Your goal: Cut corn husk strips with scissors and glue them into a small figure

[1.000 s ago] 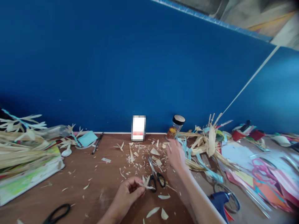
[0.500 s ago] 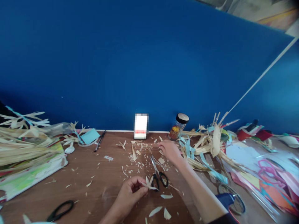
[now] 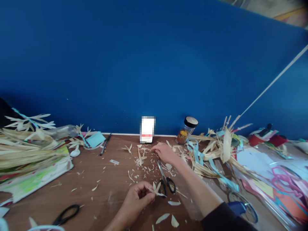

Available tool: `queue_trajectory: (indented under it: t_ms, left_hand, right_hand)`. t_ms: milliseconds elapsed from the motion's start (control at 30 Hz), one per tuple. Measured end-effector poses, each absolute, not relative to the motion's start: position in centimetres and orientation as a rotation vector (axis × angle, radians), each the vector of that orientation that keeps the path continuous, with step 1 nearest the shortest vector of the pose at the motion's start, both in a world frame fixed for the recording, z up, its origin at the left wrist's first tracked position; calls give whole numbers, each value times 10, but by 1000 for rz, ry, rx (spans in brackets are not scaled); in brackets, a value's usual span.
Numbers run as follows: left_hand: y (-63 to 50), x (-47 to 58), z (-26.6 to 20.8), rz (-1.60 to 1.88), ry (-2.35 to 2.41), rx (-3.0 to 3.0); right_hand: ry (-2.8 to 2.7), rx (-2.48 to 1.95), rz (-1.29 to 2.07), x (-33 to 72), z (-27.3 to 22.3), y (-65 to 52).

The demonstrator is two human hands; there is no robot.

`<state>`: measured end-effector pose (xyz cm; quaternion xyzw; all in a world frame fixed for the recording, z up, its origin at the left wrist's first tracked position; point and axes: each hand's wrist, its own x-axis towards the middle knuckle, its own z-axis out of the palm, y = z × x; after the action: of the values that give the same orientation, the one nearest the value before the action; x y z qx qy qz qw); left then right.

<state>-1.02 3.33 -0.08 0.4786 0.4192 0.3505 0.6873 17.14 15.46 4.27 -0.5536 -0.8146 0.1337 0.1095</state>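
Note:
My left hand is low in the middle, its thumb and fingers pinched on a small flower of pale dried husk petals. The petals spread out to the right of the fingertips. Above and to the right, my right hand reaches over the husk scraps, fingers stretched to the left. Nothing is seen in it, though its palm side is hidden. Black-handled scissors lie with blades parted between the two hands, points toward the right hand. A loose three-pointed husk piece lies left of the scraps.
A lit phone stands against the blue partition. Right of it are a black-lidded jar and a husk-and-ribbon heap. Husk strips pile at left. A black scissor handle, pen and tape roll lie around.
My right hand has moved left over the scraps, closer to the phone. My left hand still holds the husk flower. The whole view has shifted slightly.

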Motion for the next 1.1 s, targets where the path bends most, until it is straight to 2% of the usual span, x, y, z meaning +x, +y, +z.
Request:
queue_trajectory:
  t_ms: [300,733,933,1100]
  left_hand:
    - [32,-8,-3,816,896,1007]
    - [34,-7,-1,814,886,1014]
    - [33,-7,-6,831,867,1007]
    - [34,-7,-7,839,865,990]
  right_hand:
    - [-2539,-1428,446,144,40,149]
    - [-2267,-1726,354,153,43,156]
    - [-2133,-1819,454,131,23,172]
    - [-2027,-1746,616,136,28,176]
